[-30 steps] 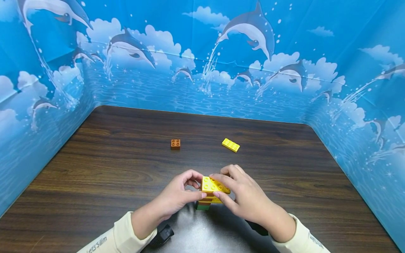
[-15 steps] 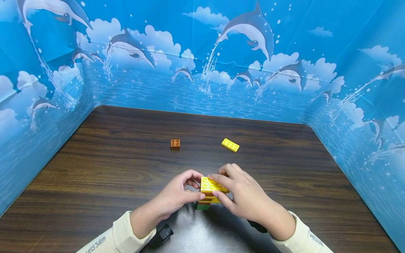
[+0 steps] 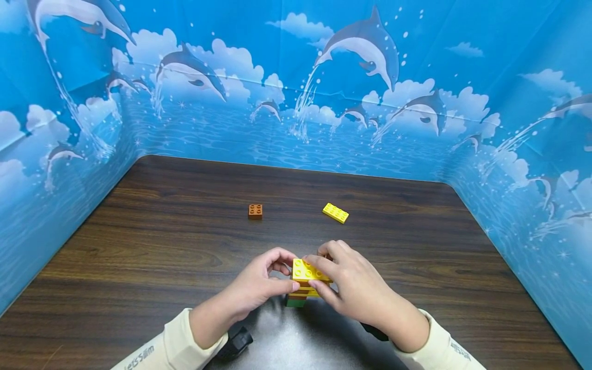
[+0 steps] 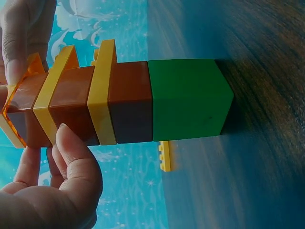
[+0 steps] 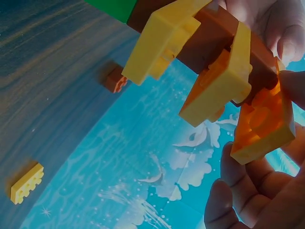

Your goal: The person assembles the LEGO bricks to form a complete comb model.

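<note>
Near the front of the table, the right hand covered one end of the top yellow plate, and whether that plate sat fully pressed down could not be told; from the left wrist, a bright orange gap showed along its edge. The far fingertips of the left hand were hidden behind the stack, and the right wrist view cut off its green brick. Both forearms slanted inward from the bottom edge, cream sleeves at the wrists. The left hand pinched the stack, thumb on its middle brown brick; the right gripped the top plate between thumb and fingers. The stack stood between the hands, green end lowest. Beyond lay a loose brown brick and a loose yellow plate.
</note>
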`<state>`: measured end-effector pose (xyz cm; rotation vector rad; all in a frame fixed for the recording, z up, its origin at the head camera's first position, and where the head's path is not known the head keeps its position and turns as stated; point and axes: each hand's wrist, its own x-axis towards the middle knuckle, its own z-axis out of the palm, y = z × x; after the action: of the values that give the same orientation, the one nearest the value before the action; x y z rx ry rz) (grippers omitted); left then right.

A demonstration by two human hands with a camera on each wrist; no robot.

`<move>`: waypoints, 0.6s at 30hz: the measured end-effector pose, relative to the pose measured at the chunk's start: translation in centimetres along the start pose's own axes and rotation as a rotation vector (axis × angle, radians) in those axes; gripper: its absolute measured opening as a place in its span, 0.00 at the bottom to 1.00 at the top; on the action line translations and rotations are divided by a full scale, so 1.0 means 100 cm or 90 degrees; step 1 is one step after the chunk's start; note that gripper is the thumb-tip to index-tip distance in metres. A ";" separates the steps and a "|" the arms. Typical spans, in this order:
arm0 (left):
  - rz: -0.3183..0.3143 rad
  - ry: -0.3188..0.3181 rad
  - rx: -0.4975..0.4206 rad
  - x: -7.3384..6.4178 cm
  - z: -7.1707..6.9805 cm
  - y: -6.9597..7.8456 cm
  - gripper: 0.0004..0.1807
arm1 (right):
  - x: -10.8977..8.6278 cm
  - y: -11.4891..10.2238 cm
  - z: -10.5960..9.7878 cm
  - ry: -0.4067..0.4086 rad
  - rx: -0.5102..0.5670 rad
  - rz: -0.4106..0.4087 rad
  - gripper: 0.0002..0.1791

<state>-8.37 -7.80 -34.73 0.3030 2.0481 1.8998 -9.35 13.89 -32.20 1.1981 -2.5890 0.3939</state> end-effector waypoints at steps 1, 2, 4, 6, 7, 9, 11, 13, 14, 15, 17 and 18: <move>0.001 0.000 0.000 0.000 0.000 0.000 0.23 | 0.000 0.000 0.000 0.002 -0.001 -0.001 0.20; 0.001 0.000 -0.002 0.000 0.000 0.000 0.23 | 0.000 0.000 0.001 0.004 -0.001 -0.001 0.20; 0.005 -0.001 -0.005 0.000 -0.001 0.001 0.23 | -0.001 0.001 0.001 0.006 0.000 0.000 0.20; 0.009 -0.001 -0.009 0.000 -0.001 0.001 0.23 | -0.001 0.001 0.002 0.006 0.008 0.006 0.20; 0.009 0.000 -0.009 0.000 -0.001 0.001 0.23 | -0.001 0.002 0.003 0.004 0.014 0.011 0.20; 0.012 0.002 -0.009 0.000 -0.001 0.001 0.22 | -0.002 0.002 0.004 0.002 0.029 0.023 0.21; 0.013 0.005 -0.008 0.001 -0.001 0.001 0.22 | -0.003 0.002 0.004 -0.001 0.050 0.036 0.21; 0.016 0.008 -0.007 0.001 -0.001 0.001 0.21 | -0.004 0.003 0.004 -0.005 0.074 0.050 0.21; 0.019 0.007 -0.006 0.001 -0.001 0.001 0.21 | -0.005 0.004 0.004 -0.007 0.084 0.058 0.21; 0.019 0.007 -0.007 0.001 0.000 0.001 0.21 | -0.006 0.004 0.004 -0.009 0.096 0.065 0.21; 0.020 0.005 -0.007 0.002 0.000 0.001 0.21 | -0.007 0.005 0.004 -0.013 0.116 0.076 0.22; 0.020 0.004 -0.007 0.002 0.000 0.001 0.20 | -0.007 0.005 0.004 -0.015 0.123 0.082 0.21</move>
<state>-8.58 -7.73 -34.63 0.3287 2.0474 1.9327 -9.34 14.62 -32.86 1.1020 -2.7074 0.6754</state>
